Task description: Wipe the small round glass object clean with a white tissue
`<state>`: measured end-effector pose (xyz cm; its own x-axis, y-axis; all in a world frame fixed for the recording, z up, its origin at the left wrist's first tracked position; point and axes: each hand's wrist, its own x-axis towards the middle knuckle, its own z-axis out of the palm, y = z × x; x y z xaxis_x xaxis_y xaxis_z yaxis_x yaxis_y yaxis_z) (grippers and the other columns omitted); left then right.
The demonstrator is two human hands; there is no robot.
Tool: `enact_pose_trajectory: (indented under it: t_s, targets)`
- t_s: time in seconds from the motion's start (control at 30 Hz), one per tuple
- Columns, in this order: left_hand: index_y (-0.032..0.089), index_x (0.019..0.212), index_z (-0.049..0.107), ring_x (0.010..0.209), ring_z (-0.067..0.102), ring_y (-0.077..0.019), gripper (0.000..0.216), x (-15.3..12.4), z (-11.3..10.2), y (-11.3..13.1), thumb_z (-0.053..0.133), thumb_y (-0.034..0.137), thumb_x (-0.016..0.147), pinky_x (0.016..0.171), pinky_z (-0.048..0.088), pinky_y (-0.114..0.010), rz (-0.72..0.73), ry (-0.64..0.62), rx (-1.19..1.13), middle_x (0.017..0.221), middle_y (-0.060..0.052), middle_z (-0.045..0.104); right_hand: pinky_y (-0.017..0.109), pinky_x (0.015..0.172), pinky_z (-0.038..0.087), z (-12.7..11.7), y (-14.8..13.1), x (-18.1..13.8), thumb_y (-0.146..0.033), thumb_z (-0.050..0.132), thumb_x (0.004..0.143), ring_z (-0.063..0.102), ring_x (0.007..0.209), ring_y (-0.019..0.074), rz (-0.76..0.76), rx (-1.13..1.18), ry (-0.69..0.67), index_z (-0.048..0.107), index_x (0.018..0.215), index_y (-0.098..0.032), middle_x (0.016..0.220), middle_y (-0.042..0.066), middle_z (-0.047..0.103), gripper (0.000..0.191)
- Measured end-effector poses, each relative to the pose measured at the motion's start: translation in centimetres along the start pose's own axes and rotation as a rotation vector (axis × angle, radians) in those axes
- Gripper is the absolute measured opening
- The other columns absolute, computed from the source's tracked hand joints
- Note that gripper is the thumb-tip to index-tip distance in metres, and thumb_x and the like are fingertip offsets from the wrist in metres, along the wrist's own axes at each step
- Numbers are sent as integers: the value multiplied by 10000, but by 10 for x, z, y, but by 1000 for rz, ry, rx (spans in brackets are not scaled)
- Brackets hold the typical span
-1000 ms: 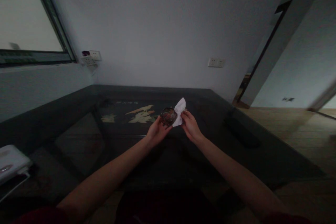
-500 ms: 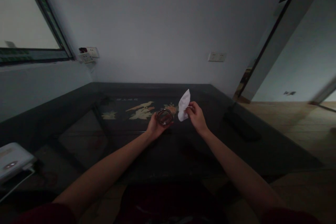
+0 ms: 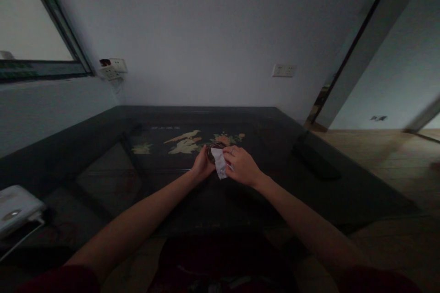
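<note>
My left hand point(image 3: 202, 165) is wrapped round a small clear glass point(image 3: 213, 150) held just above the dark table point(image 3: 103, 165). Against the glass's mouth my right hand point(image 3: 240, 165) presses a white tissue point(image 3: 219, 163), fingers closed on it. The tissue hangs down in front of the glass and hides most of it. Both hands meet at the middle of the table, near its painted flower and bird pattern point(image 3: 187, 142).
A dark flat object point(image 3: 315, 161) lies on the table's right side. At the left edge rests a white device point(image 3: 15, 208) with a cable. Wall sockets point(image 3: 283, 70) sit on the back wall, a window point(image 3: 30, 23) at the left, wooden floor point(image 3: 388, 155) to the right.
My right hand has brought the tissue from up beside the glass down onto its mouth. The left hand has kept its hold of the glass and lowered it a little.
</note>
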<state>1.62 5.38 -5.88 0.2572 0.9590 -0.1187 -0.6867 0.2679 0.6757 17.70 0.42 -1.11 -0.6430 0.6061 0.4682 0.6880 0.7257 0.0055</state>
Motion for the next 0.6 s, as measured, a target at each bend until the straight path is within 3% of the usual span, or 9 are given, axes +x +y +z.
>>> enact_pose_trajectory:
  t_s: [0.17, 0.33, 0.43, 0.6]
  targets:
    - [92, 1095, 633, 848, 677, -221, 411, -3, 1, 1, 359, 368, 959, 868, 490, -338, -57, 7, -13, 895, -108, 720, 381, 909, 403, 16, -5, 0, -157, 545, 831, 564, 994, 246, 52, -22, 14, 605, 979, -119, 1011, 129, 661, 165]
    - [112, 1045, 650, 730, 682, -179, 383, -4, 5, 2, 357, 347, 969, 802, 520, -296, -66, 65, -25, 803, -69, 717, 369, 951, 408, 25, -8, 1, -157, 529, 873, 588, 1019, 229, 76, 55, 32, 560, 1176, -89, 1070, 142, 672, 311]
    - [107, 995, 660, 711, 685, -185, 409, -5, 9, 3, 333, 352, 976, 787, 531, -302, -90, 103, 1, 754, -68, 707, 399, 963, 409, 27, -12, 1, -245, 543, 900, 585, 1049, 244, 27, 30, -23, 515, 1271, -64, 1111, 170, 665, 414]
    - [108, 940, 668, 716, 678, -179, 396, -6, 12, 3, 341, 330, 974, 771, 524, -285, -62, 123, 7, 764, -72, 705, 433, 1017, 370, 24, -19, 1, -367, 598, 880, 576, 1079, 266, -13, -119, -73, 541, 1257, -71, 1129, 157, 667, 483]
